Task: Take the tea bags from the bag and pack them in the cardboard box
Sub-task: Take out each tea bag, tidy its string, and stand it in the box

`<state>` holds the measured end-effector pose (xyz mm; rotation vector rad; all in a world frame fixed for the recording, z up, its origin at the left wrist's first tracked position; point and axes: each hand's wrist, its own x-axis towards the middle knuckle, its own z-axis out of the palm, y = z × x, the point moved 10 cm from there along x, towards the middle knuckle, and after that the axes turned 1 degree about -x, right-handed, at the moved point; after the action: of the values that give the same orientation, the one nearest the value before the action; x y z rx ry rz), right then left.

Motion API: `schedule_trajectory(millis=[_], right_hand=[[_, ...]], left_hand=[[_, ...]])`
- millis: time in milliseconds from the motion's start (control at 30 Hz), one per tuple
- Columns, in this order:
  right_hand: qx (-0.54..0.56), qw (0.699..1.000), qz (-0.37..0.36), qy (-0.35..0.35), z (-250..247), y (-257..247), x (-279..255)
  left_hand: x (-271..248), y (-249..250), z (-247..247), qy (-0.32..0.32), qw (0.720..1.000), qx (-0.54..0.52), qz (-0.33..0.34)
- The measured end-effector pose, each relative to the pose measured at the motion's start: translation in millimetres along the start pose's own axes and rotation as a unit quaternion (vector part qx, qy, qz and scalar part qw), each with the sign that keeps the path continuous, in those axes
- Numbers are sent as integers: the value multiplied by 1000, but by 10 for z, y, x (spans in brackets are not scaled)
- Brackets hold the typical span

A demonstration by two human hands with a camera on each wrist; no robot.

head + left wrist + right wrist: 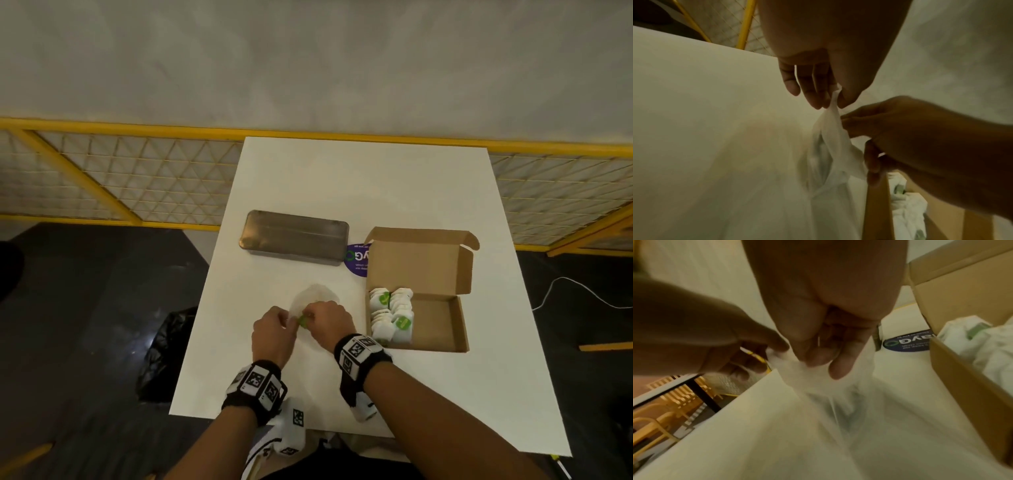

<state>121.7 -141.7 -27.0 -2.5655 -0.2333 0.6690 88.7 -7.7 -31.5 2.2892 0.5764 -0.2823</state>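
Observation:
A clear plastic bag [315, 296] lies mid-table, its mouth lifted toward me. My left hand [274, 334] pinches the bag's twisted rim [835, 100] between thumb and fingers. My right hand [329, 322] grips the film at the mouth just beside it, fingers curled [818, 366]. A green tea-bag tag [303, 321] shows between the two hands; whether a finger holds it is hidden. The open cardboard box [442, 320] stands to the right, with several white tea bags [392, 317] packed in its left part and its right part bare.
A closed grey metal tin [294, 236] sits behind the bag. A purple round sticker [356, 260] lies between the tin and the box's raised lid [419, 260]. A yellow mesh fence [120, 178] runs behind the white table [342, 178]. A black bag [168, 349] is on the floor at left.

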Motion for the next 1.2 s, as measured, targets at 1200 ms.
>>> schedule_trajectory(millis=[1200], right_hand=[[452, 887, -68, 73, -1168, -19, -641]], left_hand=[[-317, 719, 101, -57, 957, -45, 282]])
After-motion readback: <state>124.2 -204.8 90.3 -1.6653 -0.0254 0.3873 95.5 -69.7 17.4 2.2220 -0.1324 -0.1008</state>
